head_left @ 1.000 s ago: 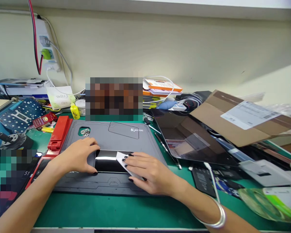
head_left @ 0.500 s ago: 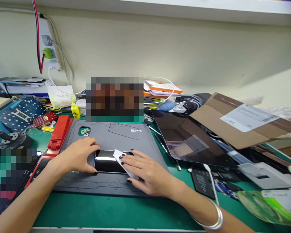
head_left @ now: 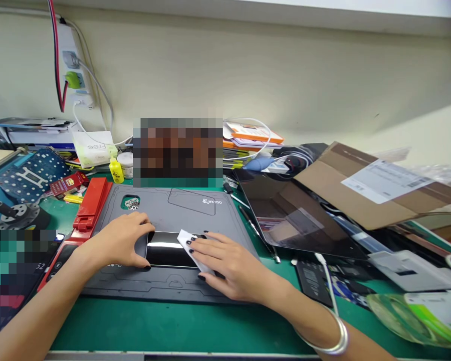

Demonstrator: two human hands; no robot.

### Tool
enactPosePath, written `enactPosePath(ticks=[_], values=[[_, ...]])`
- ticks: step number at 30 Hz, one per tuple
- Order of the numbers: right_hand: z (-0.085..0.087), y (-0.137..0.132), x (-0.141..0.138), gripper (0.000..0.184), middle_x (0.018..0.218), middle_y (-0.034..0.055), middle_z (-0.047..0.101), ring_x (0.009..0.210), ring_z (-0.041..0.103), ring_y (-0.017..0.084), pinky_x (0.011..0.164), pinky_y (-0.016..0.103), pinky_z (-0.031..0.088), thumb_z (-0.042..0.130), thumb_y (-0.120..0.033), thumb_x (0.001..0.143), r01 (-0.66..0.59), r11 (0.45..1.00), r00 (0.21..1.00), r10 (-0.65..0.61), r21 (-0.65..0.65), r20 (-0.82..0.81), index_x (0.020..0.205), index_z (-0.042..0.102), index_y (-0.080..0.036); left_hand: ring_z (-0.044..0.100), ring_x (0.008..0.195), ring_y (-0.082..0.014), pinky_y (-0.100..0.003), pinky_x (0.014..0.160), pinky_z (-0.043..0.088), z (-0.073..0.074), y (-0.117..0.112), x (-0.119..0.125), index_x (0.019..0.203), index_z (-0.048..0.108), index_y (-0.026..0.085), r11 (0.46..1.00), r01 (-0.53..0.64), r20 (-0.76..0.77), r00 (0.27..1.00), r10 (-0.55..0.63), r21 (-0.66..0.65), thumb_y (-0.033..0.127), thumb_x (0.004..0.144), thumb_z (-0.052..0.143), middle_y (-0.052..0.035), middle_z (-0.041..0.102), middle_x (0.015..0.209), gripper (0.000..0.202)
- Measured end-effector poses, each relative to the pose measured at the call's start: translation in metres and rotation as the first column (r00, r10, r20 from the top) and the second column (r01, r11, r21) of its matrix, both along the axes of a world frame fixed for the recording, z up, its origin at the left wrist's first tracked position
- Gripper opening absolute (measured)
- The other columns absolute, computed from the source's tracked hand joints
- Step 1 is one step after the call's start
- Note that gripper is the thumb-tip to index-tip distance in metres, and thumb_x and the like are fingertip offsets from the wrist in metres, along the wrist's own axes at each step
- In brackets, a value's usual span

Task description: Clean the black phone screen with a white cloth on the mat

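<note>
A glossy black phone (head_left: 165, 249) lies flat on a grey work mat (head_left: 180, 205). My left hand (head_left: 122, 240) clamps the phone's left end, thumb at its near edge and fingers curled over the far edge. My right hand (head_left: 225, 263) lies on the phone's right part with its fingers pressing a small white wipe (head_left: 185, 239) onto the glass. A silver bangle (head_left: 328, 333) sits on my right wrist.
A red plastic holder (head_left: 92, 205) lies left of the mat, with a yellow bottle (head_left: 116, 171) behind it. A dark tablet screen (head_left: 293, 215), a cardboard box (head_left: 368, 188), cables and a white adapter (head_left: 409, 271) crowd the right. A power strip (head_left: 69, 65) hangs on the wall.
My right hand has slid the white wipe a little to the left across the phone. My left hand has stayed where it was.
</note>
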State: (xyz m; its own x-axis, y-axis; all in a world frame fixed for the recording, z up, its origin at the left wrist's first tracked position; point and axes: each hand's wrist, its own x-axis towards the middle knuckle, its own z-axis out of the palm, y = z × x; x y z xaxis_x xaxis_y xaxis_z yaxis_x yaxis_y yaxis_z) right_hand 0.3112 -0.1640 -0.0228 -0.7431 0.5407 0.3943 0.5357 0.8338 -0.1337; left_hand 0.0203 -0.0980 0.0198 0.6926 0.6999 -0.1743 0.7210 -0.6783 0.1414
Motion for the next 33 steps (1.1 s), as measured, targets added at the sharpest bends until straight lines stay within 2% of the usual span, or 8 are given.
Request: enactPosePath(ticks=[4,7,10,13,18,23,29,33], values=[[-0.002,0.002,0.003,0.022,0.111,0.0118,0.074,0.099,0.071,0.025,0.096,0.048,0.052,0.054,-0.025,0.094,0.091,0.994,0.996,-0.089,0.058,-0.032,0.104,0.071,-0.015,0.059,0.109,-0.0316,-0.044,0.094,0.049,0.001,-0.001,0.0,0.119,0.064,0.018,1.0,-0.001,-0.007,1.0,0.001,-0.01,0.043,0.066,0.085,-0.0108,0.059,0.121,0.062],[-0.001,-0.002,0.0,0.021,0.105,0.01,0.076,0.092,0.072,0.022,0.093,0.044,0.054,0.054,-0.027,0.094,0.015,0.999,0.997,-0.013,0.029,-0.072,0.098,0.071,-0.016,0.059,0.109,-0.0317,-0.044,0.093,0.05,0.002,-0.002,0.0,0.119,0.064,0.018,1.0,-0.003,-0.007,1.0,0.003,-0.011,0.043,0.065,0.086,-0.0109,0.059,0.121,0.063],[0.0,-0.006,-0.003,0.029,0.116,0.0109,0.073,0.106,0.069,0.023,0.101,0.045,0.049,0.051,-0.031,0.095,-0.085,0.996,0.995,0.082,-0.042,-0.057,0.11,0.069,-0.014,0.059,0.109,-0.0318,-0.044,0.094,0.049,0.003,-0.002,0.001,0.119,0.064,0.017,1.0,-0.003,-0.021,1.0,0.003,-0.01,0.043,0.065,0.086,-0.0114,0.06,0.121,0.063],[-0.001,-0.004,-0.003,0.035,0.125,0.0135,0.069,0.118,0.064,0.025,0.108,0.048,0.044,0.05,-0.033,0.096,-0.062,0.996,0.998,0.062,-0.058,-0.001,0.119,0.066,-0.012,0.059,0.109,-0.0315,-0.045,0.094,0.049,0.003,-0.001,0.003,0.119,0.065,0.017,1.0,-0.003,-0.035,0.999,0.002,-0.007,0.044,0.066,0.085,-0.0113,0.06,0.121,0.063],[-0.002,-0.002,-0.001,0.032,0.122,0.0141,0.07,0.113,0.066,0.027,0.107,0.05,0.045,0.053,-0.033,0.094,0.06,0.998,0.998,-0.059,-0.032,0.014,0.115,0.069,-0.014,0.059,0.109,-0.031,-0.043,0.093,0.05,0.002,0.0,0.003,0.119,0.064,0.018,1.0,0.005,-0.038,0.999,-0.005,-0.006,0.044,0.067,0.085,-0.0111,0.06,0.121,0.062],[0.0,-0.008,-0.011,0.047,0.127,0.0162,0.067,0.12,0.062,0.028,0.112,0.05,0.04,0.055,-0.046,0.091,-0.078,0.99,0.997,0.08,-0.115,0.012,0.121,0.066,-0.011,0.06,0.107,-0.0304,-0.041,0.091,0.05,0.003,0.0,0.003,0.118,0.065,0.019,1.0,0.0,-0.058,0.998,0.0,-0.002,0.045,0.068,0.085,-0.0111,0.06,0.119,0.06],[-0.003,0.002,-0.005,0.038,0.126,0.0147,0.068,0.117,0.064,0.028,0.111,0.054,0.038,0.059,-0.037,0.09,0.038,0.996,0.999,-0.036,-0.076,0.021,0.121,0.066,-0.017,0.06,0.106,-0.0306,-0.042,0.091,0.05,0.0,0.0,0.002,0.116,0.065,0.019,1.0,0.016,-0.039,0.999,-0.015,0.011,0.048,0.067,0.085,-0.0101,0.061,0.116,0.06],[-0.007,0.001,-0.017,0.049,0.128,0.0173,0.066,0.121,0.061,0.029,0.113,0.052,0.037,0.059,-0.046,0.088,-0.059,0.994,0.998,0.06,-0.089,0.014,0.123,0.065,-0.012,0.06,0.106,-0.0303,-0.04,0.089,0.05,-0.002,0.001,0.0,0.117,0.065,0.019,1.0,0.013,-0.032,0.999,-0.012,0.014,0.049,0.067,0.085,-0.0095,0.061,0.115,0.062]])
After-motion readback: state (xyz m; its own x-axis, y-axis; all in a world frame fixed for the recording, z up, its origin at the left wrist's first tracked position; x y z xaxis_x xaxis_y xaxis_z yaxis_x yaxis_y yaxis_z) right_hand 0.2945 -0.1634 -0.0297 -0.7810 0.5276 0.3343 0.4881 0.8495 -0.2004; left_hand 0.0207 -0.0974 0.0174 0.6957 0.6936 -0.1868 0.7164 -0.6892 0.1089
